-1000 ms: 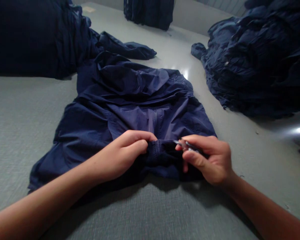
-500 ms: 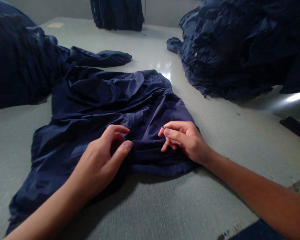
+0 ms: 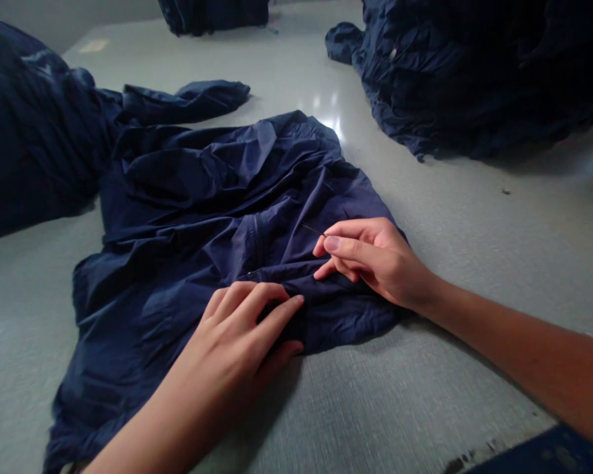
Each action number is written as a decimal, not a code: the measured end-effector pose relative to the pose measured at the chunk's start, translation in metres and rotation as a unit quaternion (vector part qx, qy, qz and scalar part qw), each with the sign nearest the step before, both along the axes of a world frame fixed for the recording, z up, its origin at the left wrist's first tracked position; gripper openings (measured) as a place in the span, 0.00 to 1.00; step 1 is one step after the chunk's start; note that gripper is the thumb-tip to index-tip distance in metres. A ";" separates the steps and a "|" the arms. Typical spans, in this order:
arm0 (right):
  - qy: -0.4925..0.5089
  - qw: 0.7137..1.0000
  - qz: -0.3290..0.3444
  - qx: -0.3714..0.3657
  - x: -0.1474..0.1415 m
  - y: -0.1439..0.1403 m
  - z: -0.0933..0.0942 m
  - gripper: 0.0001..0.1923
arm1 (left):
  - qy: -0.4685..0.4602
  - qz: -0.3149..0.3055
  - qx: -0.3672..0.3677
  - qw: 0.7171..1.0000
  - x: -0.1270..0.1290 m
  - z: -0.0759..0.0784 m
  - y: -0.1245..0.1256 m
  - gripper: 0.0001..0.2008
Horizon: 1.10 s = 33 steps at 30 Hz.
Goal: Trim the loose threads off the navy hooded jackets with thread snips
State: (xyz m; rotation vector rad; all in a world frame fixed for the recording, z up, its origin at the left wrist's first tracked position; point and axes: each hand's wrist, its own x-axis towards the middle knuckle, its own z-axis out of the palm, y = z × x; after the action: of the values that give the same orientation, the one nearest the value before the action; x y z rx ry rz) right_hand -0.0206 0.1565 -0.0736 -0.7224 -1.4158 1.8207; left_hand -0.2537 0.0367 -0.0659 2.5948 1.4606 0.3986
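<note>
One garment (image 3: pixel 202 197); two hands touching it.

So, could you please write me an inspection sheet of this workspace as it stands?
Surface: grey table, mostly bare in front.
Job's things: navy garment spread flat, zip facing up; thin needle-like tool.
Clutter: dark blue fabric piles at left, right and far end.
Grippers: left hand presses the garment's hem; right hand pinches the tool, fingers on the fabric.
Cables: nothing seen.
Surroundings: pale wall beyond the table.
</note>
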 end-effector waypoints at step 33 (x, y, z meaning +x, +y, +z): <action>-0.215 0.847 0.305 0.379 0.020 0.006 0.028 0.20 | -0.232 0.100 -0.124 0.960 0.019 0.006 -0.003 0.05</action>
State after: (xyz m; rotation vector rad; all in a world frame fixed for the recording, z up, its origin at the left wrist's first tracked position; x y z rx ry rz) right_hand -0.0006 0.1626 -0.0459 -0.2605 -2.6791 1.3133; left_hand -0.2344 0.0340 -0.0598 1.9897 1.4858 0.7376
